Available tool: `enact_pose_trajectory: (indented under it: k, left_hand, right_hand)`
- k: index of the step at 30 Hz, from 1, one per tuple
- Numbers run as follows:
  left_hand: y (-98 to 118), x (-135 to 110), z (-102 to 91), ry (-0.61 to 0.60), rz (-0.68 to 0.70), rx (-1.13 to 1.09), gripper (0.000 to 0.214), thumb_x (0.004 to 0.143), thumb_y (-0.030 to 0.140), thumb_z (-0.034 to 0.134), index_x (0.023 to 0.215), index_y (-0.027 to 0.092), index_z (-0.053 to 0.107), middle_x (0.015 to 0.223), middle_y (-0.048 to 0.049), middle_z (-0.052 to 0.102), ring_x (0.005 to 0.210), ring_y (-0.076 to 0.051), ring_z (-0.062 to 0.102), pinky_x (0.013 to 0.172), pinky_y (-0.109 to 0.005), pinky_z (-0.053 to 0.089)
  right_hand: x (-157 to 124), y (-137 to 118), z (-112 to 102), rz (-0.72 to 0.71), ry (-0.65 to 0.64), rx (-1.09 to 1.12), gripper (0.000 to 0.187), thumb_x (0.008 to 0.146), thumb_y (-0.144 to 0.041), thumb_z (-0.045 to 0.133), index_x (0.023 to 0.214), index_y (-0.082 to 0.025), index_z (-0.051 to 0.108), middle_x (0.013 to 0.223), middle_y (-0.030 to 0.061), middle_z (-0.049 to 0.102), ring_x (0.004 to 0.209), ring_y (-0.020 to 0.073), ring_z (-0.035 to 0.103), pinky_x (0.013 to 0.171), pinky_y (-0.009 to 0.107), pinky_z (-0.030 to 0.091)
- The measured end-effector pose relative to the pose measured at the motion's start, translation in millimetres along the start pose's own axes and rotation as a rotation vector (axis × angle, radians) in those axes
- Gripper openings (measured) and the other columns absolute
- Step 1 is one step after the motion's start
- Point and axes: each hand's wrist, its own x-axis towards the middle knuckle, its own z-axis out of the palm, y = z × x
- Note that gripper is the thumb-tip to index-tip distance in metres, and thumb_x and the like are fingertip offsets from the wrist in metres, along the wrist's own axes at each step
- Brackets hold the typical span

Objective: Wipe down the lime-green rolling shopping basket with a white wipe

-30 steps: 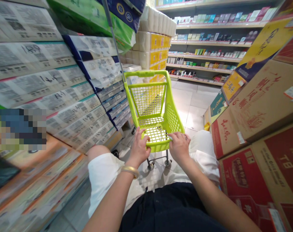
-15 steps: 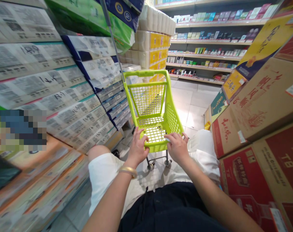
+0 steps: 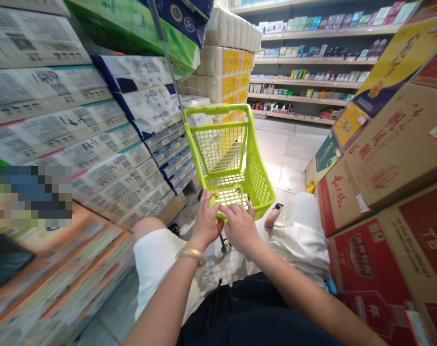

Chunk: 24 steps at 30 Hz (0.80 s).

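Observation:
A small lime-green shopping cart (image 3: 262, 166) with mesh walls stands in front of me, between my knees, a thin metal pole rising at its far left corner. My left hand (image 3: 206, 218), a gold bangle at its wrist, is closed on the left part of the cart's near rim. Right beside it, my right hand (image 3: 239, 226) has its fingers bent over the middle of that same rim. The fingertips of both hands nearly meet, and whether they touch cannot be told. Most of the near rim is hidden behind the hands.
Stacked packs of paper goods (image 3: 78, 115) line the left side. Cardboard cartons (image 3: 380, 163) are piled on the right. Ahead, beyond the tiled floor (image 3: 276, 144), shelves (image 3: 312, 62) hold many small boxes and bottles. Toilet-roll packs (image 3: 233, 33) stand behind the cart.
My right hand has slid left along the cart's near rim, from its right corner to beside my left hand. My left hand and the cart have hardly moved. A foot now shows on the right.

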Motion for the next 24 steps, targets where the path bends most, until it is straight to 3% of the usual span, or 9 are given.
enact_pose_trajectory:
  k: [7,10,14,19,21,24]
  left_hand:
    - [0,-1,-2.0,-0.022,-0.018,0.003,0.03,0.066,0.004,0.06,0.091,0.021,0.059,0.145,-0.0128,0.042,0.15,-0.036,0.021,0.12,-0.056,0.033]
    - [1,-1,-0.5,-0.025,-0.017,-0.003,0.029,0.067,0.004,0.059,0.09,0.02,0.058,0.144,-0.0129,0.041,0.15,-0.036,0.02,0.12,-0.056,0.032]
    - [2,0,0.4,-0.016,-0.018,0.006,0.03,0.066,0.002,0.058,0.09,0.02,0.056,0.144,-0.013,0.04,0.151,-0.037,0.019,0.12,-0.056,0.031]
    - [1,0,-1.8,-0.017,-0.004,0.009,0.03,0.068,0.004,0.058,0.093,0.02,0.057,0.142,-0.0137,0.041,0.15,-0.037,0.02,0.12,-0.057,0.032]
    - [-1,-1,-3.2,-0.021,0.003,0.004,0.03,0.069,0.005,0.058,0.094,0.02,0.057,0.142,-0.0141,0.041,0.15,-0.037,0.02,0.12,-0.057,0.032]
    - [-4,-2,-4.4,-0.025,0.011,0.001,0.029,0.068,0.005,0.058,0.093,0.02,0.057,0.143,-0.0143,0.04,0.15,-0.037,0.02,0.119,-0.056,0.033]
  right_hand:
    - [-10,65,-24,0.099,0.09,-0.029,0.037,0.078,-0.007,0.053,0.104,-0.028,0.07,0.103,0.0022,0.07,0.102,0.0204,0.059,0.111,0.045,0.015]
    - [-10,80,-31,0.166,0.122,-0.048,0.037,0.078,-0.006,0.051,0.101,-0.026,0.071,0.102,0.0034,0.069,0.102,0.0212,0.059,0.111,0.047,0.014]
    - [-6,57,-23,0.193,0.104,-0.046,0.034,0.077,-0.007,0.053,0.1,-0.024,0.071,0.1,0.0047,0.069,0.1,0.0223,0.059,0.11,0.046,0.018]
    - [1,10,-8,0.039,0.005,0.027,0.038,0.079,-0.01,0.056,0.111,-0.027,0.068,0.103,0.0031,0.069,0.102,0.0214,0.059,0.111,0.042,0.02]
    - [3,4,-7,0.016,-0.022,0.034,0.039,0.08,-0.011,0.056,0.113,-0.029,0.068,0.101,0.002,0.069,0.101,0.0206,0.059,0.112,0.043,0.019]
    - [3,16,-13,0.013,-0.04,0.016,0.036,0.08,-0.01,0.056,0.107,-0.029,0.069,0.097,0.0008,0.069,0.098,0.0197,0.06,0.112,0.043,0.018]
